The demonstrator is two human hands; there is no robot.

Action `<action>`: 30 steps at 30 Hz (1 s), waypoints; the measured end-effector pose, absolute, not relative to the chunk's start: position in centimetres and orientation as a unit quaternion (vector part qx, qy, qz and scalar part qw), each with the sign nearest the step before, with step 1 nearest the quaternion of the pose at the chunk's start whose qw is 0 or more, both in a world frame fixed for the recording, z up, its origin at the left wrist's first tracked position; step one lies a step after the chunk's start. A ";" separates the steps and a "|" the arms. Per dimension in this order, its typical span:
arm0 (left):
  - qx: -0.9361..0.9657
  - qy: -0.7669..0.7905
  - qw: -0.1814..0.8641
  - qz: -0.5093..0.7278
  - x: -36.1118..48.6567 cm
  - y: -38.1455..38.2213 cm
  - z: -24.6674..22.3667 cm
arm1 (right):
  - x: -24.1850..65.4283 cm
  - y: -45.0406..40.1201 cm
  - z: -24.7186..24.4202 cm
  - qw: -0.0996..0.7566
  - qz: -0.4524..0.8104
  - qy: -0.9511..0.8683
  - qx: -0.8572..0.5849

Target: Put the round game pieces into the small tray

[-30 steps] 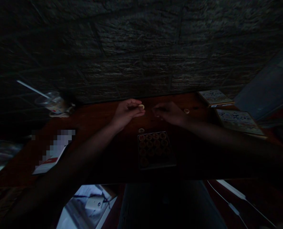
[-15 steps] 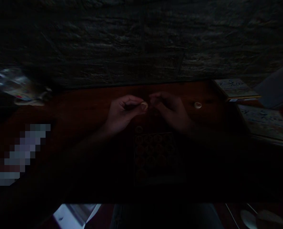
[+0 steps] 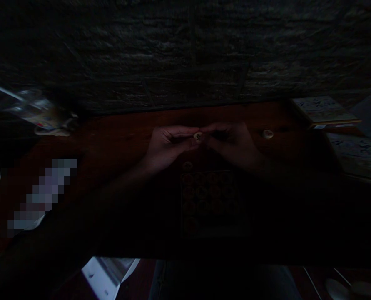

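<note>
Between my two hands is a round, pale xiangqi piece (image 3: 197, 137) with a dark character on its face. The thumb and fingers of my left hand (image 3: 169, 146) pinch it from the left. My right hand (image 3: 233, 143) meets it from the other side, its fingertips closed on the piece's edge. Just below my hands, another disc (image 3: 187, 165) lies on the table. Nearer to me sits a shallow square tray (image 3: 218, 231) with rows of similar round pieces, very dim in shadow. One more piece (image 3: 268, 133) rests to the right of my right hand.
Two patterned boxes (image 3: 324, 109) (image 3: 358, 154) lie at the right. A clear plastic bag or wrapper (image 3: 49, 114) stands at the far left, beyond a blurred-out flat item (image 3: 44, 193). A stone wall (image 3: 179, 54) rises behind the wooden table (image 3: 116, 125). Below the edge is a white box (image 3: 102, 279).
My right hand has moved in to the piece and now touches it together with my left. The piece's character now faces me. The whole view has shifted slightly.
</note>
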State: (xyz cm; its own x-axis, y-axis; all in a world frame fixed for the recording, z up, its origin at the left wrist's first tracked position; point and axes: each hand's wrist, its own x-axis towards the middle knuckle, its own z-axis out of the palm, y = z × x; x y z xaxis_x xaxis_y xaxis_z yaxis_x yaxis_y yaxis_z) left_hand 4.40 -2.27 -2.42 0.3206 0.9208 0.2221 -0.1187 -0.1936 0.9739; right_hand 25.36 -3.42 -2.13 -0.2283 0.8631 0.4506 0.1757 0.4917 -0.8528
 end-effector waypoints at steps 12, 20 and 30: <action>0.629 0.333 0.510 0.483 4.3 -2.0 -2.3 | 25.6 -3.2 -2.6 0.508 0.382 -0.688 -0.350; 0.657 0.315 0.483 0.485 4.3 -2.2 -2.5 | 25.4 -3.5 -2.1 0.498 0.389 -0.678 -0.376; 0.695 0.318 0.446 0.467 4.3 -2.2 -2.4 | 25.3 -3.5 -2.1 0.479 0.415 -0.671 -0.385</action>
